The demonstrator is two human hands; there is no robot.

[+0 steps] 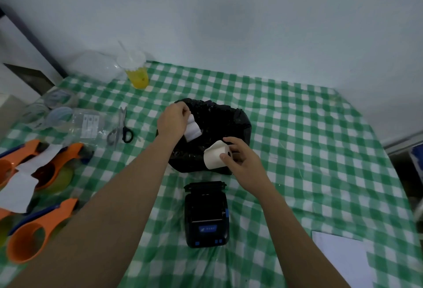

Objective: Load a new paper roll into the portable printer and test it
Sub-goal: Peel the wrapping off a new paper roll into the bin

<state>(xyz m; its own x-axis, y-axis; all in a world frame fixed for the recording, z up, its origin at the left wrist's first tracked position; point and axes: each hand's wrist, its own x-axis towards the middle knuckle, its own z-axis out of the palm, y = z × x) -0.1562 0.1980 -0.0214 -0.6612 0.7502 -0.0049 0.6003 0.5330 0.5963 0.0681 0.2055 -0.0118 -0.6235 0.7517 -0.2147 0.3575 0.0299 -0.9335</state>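
A small black portable printer [206, 214] sits on the green checked tablecloth [297, 150] with its lid open at the far end. Above it, my right hand [242, 161] grips a white paper roll [216, 155], thumb near the core. My left hand [174, 119] pinches a loose strip of white paper [191, 128] over a black plastic bag [219, 125] that lies just beyond the printer. I cannot tell whether the strip is joined to the roll.
Scissors [121, 127] lie left of the bag. Orange scoop-like tools [32, 235] and white paper scraps [18, 187] crowd the left edge. A cup of yellow drink [136, 70] stands at the back. A white sheet [343, 258] lies front right.
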